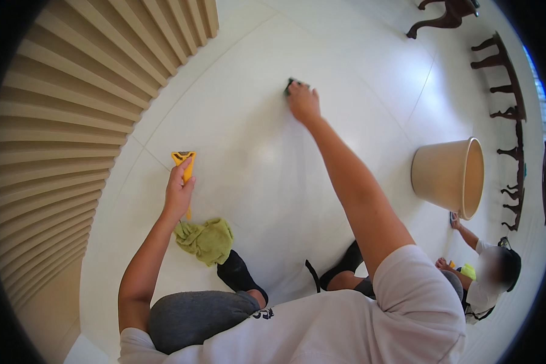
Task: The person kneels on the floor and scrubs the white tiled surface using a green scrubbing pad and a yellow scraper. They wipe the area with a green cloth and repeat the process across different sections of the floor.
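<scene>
My left hand (180,189) grips a yellow plastic scraper (188,172), its wide blade end pointing away from me over the pale tiled floor (264,182). Just below that hand, a crumpled green cloth (209,240) lies on the floor beside my black-socked foot. My right hand (304,101) reaches far forward with the arm stretched out. It is closed over a dark green scouring pad (293,85), which rests on the floor and is mostly hidden under the fingers.
A beige plastic bucket (439,175) stands at the right. Beyond it, another person (487,277) crouches with one hand low near the floor. Wooden slat panelling (73,123) lines the left side. Dark carved wooden furniture legs (446,18) show at the upper right and along the right edge.
</scene>
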{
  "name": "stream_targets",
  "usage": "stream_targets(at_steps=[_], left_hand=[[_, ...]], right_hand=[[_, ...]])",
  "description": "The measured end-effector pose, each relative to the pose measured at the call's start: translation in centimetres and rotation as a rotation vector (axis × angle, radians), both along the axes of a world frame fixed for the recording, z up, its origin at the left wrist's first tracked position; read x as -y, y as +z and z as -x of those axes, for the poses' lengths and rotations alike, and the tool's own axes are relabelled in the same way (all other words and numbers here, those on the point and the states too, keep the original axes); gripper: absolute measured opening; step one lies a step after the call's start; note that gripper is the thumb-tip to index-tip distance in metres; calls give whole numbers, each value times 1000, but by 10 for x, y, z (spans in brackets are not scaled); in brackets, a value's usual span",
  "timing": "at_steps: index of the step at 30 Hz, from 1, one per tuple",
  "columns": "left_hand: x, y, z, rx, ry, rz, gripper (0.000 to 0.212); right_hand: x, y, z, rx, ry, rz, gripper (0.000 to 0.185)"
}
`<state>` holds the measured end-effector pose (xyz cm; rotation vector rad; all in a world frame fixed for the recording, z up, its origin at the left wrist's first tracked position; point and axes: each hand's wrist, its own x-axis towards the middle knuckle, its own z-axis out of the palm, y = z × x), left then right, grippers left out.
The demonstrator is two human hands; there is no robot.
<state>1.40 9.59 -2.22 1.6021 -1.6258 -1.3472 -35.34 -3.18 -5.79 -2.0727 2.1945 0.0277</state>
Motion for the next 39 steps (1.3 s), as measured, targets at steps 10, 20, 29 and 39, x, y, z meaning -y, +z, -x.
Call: stream_targets(at_steps=[10, 20, 29, 39], left_hand=[[3, 16, 1, -85, 36, -6, 44], [2, 18, -6, -129, 98, -51, 43], [1, 17, -15, -153, 139, -93, 42], [0, 18, -10, -124, 139, -78, 42]], right_hand=[[7, 10, -24, 34, 50, -28, 34], [9, 19, -25, 31, 37, -106, 34], [-21, 10, -38, 36, 131, -74, 35], [-36, -3, -37, 74, 133, -17, 34]])
